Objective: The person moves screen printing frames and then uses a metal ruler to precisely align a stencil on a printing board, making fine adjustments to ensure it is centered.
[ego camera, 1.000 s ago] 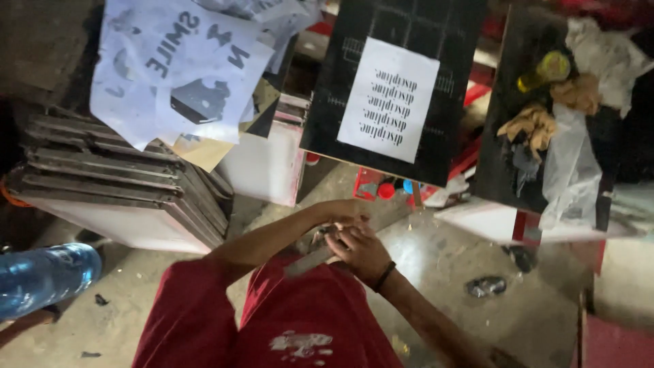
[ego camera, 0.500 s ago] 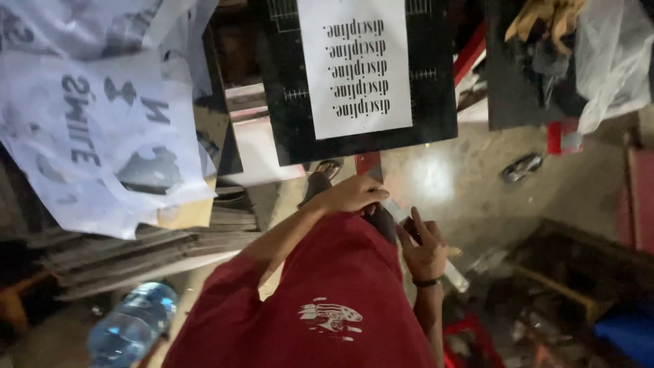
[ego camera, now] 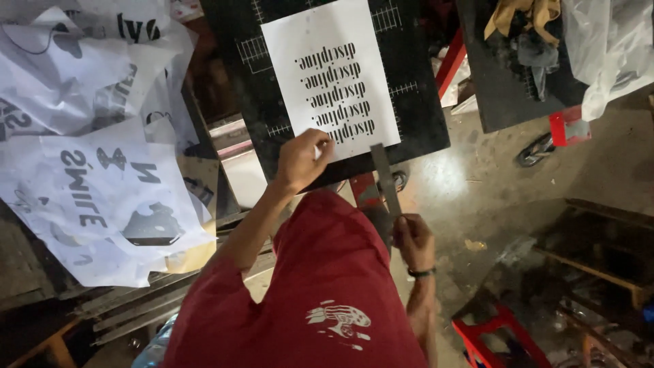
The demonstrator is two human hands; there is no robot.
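Sheet (ego camera: 325,65) on board (ego camera: 422,102); ruler (ego camera: 385,178) right of left hand (ego camera: 300,160).

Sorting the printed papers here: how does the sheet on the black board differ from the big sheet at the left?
The sheet on the black board lies flat and smooth; the big sheet at the left is creased and hangs over a stack. The first bears only repeated lines of text; the second bears large letters and dark shapes. The left hand touches the first only. Both are white with black print.
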